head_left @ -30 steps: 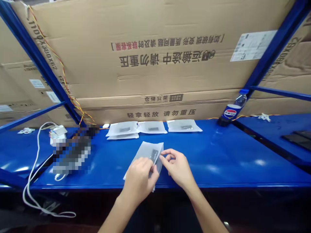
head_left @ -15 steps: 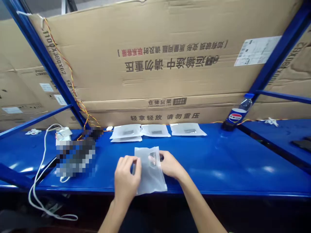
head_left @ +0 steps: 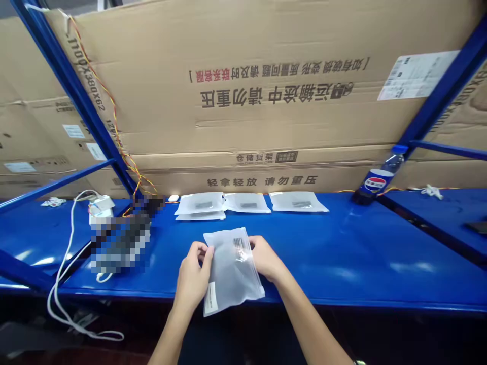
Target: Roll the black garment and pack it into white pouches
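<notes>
A frosted plastic zip bag (head_left: 230, 271) with dark print near its top right and a white label at its lower left is held up over the front of the blue shelf. My left hand (head_left: 194, 276) pinches its left edge between thumb and fingers. At the right edge, along the zip side, my right hand (head_left: 266, 258) grips the bag; its fingertips are partly hidden by the plastic. Further back lie more frosted zip bags: a stacked pair (head_left: 200, 204) on the left, one bag (head_left: 247, 203) in the middle and another bag (head_left: 299, 202) on the right.
A Pepsi bottle (head_left: 376, 182) leans by the right blue post. A pixelated dark object (head_left: 125, 241) lies at the left, near a white cable (head_left: 57, 294) and a white box (head_left: 101, 208). Cardboard (head_left: 266, 126) walls the back; the blue shelf (head_left: 323, 253) has a front edge.
The held bag has tilted and shifted slightly left, and its white label now shows. My left hand has moved a little left with it. The view has shifted slightly.
</notes>
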Available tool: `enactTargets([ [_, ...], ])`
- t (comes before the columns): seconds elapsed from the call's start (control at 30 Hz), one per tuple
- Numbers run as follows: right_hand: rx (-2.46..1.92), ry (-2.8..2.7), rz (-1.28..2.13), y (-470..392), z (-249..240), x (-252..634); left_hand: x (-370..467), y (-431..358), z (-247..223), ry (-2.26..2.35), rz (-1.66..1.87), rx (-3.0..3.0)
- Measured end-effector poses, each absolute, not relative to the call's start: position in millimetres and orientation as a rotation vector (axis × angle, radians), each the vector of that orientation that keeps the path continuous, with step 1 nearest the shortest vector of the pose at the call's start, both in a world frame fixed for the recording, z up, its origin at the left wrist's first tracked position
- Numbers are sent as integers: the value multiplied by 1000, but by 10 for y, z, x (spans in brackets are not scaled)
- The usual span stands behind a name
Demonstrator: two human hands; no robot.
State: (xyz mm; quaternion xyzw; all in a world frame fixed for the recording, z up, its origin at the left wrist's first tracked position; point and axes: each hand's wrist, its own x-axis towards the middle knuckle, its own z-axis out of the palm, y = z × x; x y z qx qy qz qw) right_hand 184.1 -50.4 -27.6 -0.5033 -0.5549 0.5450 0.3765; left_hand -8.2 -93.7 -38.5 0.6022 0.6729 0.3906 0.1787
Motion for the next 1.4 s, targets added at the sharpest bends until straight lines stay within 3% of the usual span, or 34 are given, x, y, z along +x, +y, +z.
enactTargets([
  [0.23, -1561, -1326, 1121, -720, -410, 2096, -649, -903, -336, 2249, 1229, 1657],
  [0.37, -1803, -1470, 539, -888, -480, 2190, -1029, -921, -313, 2499, 1145, 1767],
  [0.5, -1553, -1616, 50, -1024, -468, 2027, -765, -1030, -231, 2472, 1457, 2086],
  [0.67, -1317, -1749, 186, -995, -453, 1764, 100, -1108, -217, 1849, 1592, 2079],
  [0.9, -1291, -981, 653, -858, -429, 2311, 599, -905, -502, 1599, 1365, 2195],
  [1.07, -1718, -1164, 318, -889, -629, 2859, 586, -811, -717, 1554, 1062, 2474],
  [1.17, -1638, -1329, 9, -955, -694, 2863, 548, -795, -765, 1614, 1022, 2508],
  [1.4, -1380, -1698, 169, -840, -657, 2519, 221, -713, -674, 1717, 891, 2563],
])
